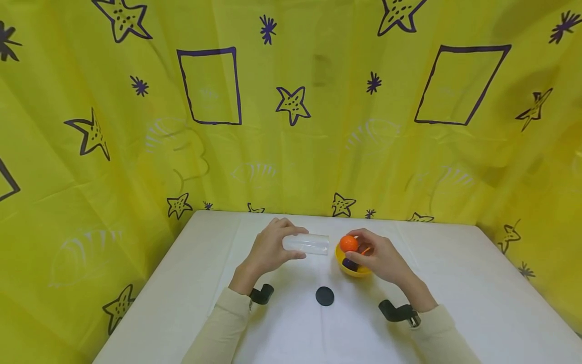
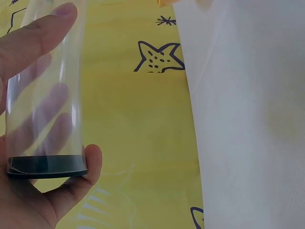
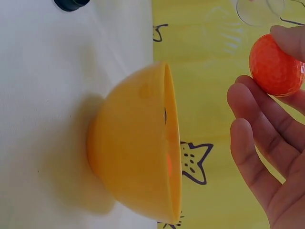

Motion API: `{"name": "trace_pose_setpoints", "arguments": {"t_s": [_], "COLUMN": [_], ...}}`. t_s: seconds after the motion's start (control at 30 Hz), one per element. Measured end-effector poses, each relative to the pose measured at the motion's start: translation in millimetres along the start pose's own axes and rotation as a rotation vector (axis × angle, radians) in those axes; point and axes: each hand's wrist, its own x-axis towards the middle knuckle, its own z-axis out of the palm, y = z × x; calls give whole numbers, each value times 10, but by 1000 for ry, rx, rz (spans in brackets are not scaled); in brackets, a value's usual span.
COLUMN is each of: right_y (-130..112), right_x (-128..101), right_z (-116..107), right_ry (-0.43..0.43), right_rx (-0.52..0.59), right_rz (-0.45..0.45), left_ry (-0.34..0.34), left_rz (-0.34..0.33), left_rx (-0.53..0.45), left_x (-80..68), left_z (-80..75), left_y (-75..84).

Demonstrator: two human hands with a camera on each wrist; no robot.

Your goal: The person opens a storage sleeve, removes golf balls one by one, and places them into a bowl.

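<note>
My left hand grips a clear plastic tube and holds it sideways above the white table, its open end toward the right. The left wrist view shows the clear tube has a black cap on its base, with my thumb and fingers wrapped round it. My right hand pinches an orange ball just above a yellow bowl. The orange ball hangs beside the yellow bowl rim, close to the tube's open mouth. Something dark purple lies in the bowl.
A black round lid lies on the table in front of the bowl, also seen as the black lid. A yellow curtain with purple stars and squares surrounds the table on three sides.
</note>
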Motion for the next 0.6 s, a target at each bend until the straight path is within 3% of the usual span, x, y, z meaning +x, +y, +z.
{"name": "trace_pose_setpoints", "arguments": {"t_s": [0.6], "right_y": [158], "right_x": [-50], "right_z": [-257], "right_ry": [50], "right_rx": [-76], "right_rz": [41], "left_ry": [-13], "left_rz": [-18], "left_rx": [-24], "left_x": [8], "left_z": [4], "left_y": [5]}}
